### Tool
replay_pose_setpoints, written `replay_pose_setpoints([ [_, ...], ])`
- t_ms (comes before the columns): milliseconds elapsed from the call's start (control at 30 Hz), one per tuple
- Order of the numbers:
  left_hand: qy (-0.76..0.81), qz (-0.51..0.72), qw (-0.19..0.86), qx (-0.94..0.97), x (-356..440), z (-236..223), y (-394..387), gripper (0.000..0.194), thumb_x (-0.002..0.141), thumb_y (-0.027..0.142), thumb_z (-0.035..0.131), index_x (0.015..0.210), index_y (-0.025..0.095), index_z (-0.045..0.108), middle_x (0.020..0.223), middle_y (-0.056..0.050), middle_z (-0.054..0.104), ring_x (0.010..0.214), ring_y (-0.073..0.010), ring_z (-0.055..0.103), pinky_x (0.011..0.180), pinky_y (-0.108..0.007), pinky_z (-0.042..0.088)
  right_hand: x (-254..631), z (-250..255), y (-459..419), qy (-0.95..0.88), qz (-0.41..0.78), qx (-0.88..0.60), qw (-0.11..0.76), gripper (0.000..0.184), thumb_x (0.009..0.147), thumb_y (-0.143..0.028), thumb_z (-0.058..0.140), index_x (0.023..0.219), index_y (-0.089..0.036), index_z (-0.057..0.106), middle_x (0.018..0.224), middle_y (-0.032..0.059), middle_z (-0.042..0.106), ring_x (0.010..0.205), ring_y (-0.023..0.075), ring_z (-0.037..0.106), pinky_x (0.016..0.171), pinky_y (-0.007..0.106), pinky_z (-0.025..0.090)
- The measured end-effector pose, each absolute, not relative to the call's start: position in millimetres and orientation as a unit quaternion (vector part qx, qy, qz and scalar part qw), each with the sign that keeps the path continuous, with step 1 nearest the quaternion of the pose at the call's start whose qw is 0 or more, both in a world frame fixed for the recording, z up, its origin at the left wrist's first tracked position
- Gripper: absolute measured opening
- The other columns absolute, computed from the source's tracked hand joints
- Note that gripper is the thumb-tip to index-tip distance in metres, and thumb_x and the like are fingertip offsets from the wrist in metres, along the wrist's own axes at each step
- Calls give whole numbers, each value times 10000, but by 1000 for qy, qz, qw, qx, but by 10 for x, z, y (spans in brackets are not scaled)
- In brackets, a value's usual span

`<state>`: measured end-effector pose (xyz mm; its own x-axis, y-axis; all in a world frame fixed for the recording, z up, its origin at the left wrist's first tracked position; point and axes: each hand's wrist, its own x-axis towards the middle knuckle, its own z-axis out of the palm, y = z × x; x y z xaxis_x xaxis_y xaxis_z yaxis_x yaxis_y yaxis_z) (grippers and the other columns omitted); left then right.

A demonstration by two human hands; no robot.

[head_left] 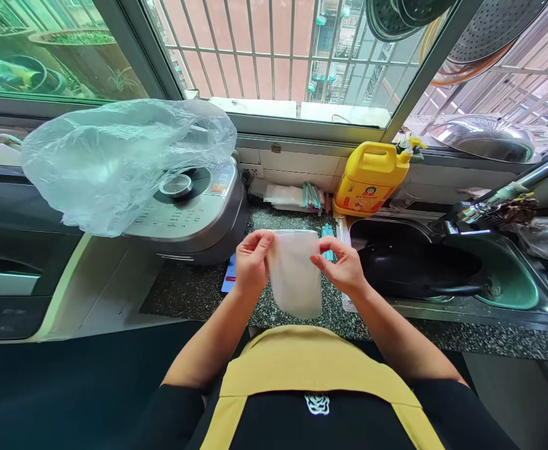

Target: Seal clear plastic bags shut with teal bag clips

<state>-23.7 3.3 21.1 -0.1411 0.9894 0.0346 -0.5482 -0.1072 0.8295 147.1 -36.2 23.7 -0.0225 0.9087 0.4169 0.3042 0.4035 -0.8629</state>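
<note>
A small translucent white plastic bag [296, 278] hangs upright in front of me, above the speckled counter. My left hand [253, 257] pinches its upper left edge between thumb and fingers. At the upper right edge, my right hand [342, 264] has thumb and forefinger closed on the bag. Thin turquoise sticks [328, 236] lie on the counter just behind my right hand. Beside my left wrist, a phone with a lit blue screen [229, 275] lies partly hidden.
A multicooker [194, 212] stands left, with a large crumpled clear bag [124, 156] over it. A yellow jug [371, 181] is at the back right. The sink [517, 275] holds a black wok [418, 269]. Packets and sticks [292, 197] lie against the wall.
</note>
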Motion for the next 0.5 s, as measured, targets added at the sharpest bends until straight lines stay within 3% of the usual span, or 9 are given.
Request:
replay_pose_setpoints([
  [100,348,665,604,267,-254,207,81,358,467,413,855,566,165,616,547,57,587,491,-47,511,494,-159,411,1481,221,-418,-629,278,-457,564,165,817,-361,630,909,-225,635,807,20,613,722,138,557,653,283,461],
  [200,349,632,646,249,-250,173,100,388,446,403,862,570,162,584,540,65,586,479,-48,514,473,-157,404,1454,275,-446,-630,220,-445,597,88,838,-282,601,905,-231,628,823,25,609,749,142,556,661,286,470],
  [500,350,590,665,296,-199,128,45,389,530,430,816,610,161,546,543,66,565,469,-57,497,475,-181,386,1359,510,-328,-707,127,-445,534,181,815,-219,572,993,-220,606,852,47,639,726,160,566,675,325,483],
])
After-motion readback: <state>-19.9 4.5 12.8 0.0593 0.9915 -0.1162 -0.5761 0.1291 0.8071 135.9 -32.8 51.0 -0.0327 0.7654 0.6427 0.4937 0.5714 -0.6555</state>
